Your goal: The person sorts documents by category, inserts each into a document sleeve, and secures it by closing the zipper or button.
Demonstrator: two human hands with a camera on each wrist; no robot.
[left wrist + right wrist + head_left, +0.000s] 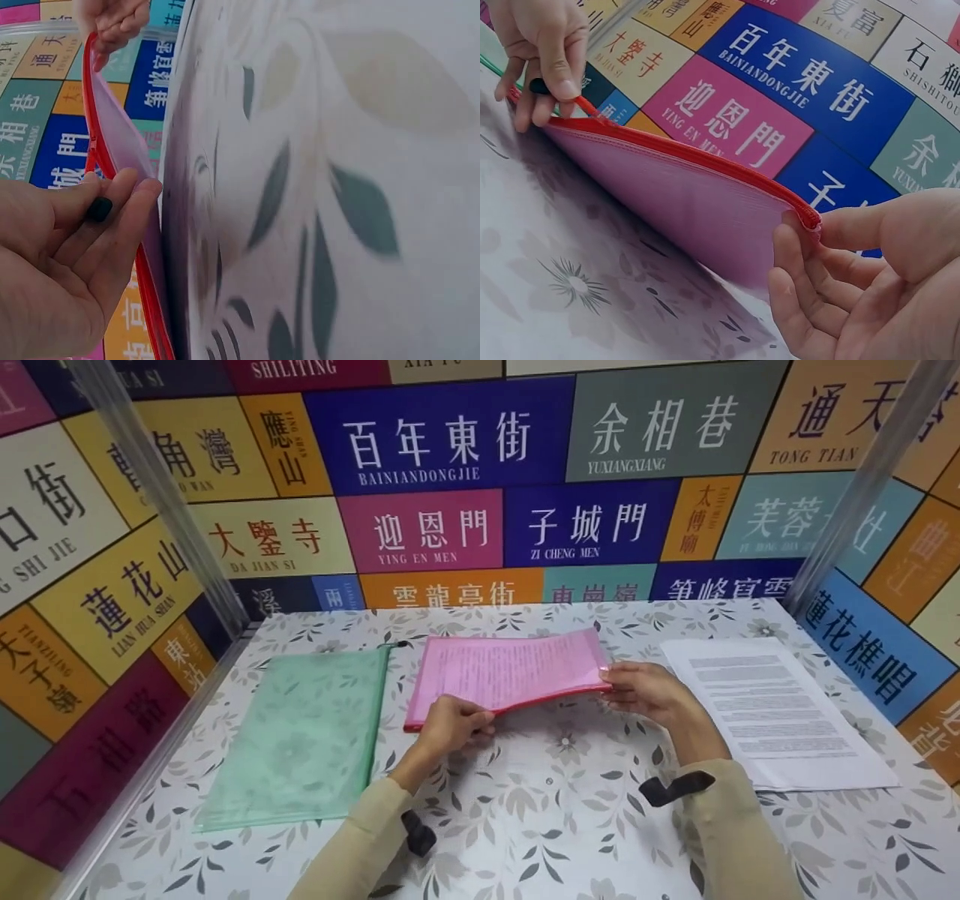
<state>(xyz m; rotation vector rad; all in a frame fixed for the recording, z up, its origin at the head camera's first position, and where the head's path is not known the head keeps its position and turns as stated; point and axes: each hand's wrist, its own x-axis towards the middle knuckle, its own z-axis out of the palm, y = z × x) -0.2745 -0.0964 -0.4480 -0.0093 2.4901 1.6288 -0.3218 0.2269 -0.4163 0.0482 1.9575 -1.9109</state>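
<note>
Holding pink folder (510,667) between green folder (300,735) and paper (772,705): pinching its corner (810,217) with right hand (645,690), its pull (587,106) with left hand (454,725), presumably to stretch the raised zip (701,157) taut.

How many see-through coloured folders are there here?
2. The green folder lies on the table to the left; the pink folder is in the middle, held by the left hand and right hand. No others show.
</note>
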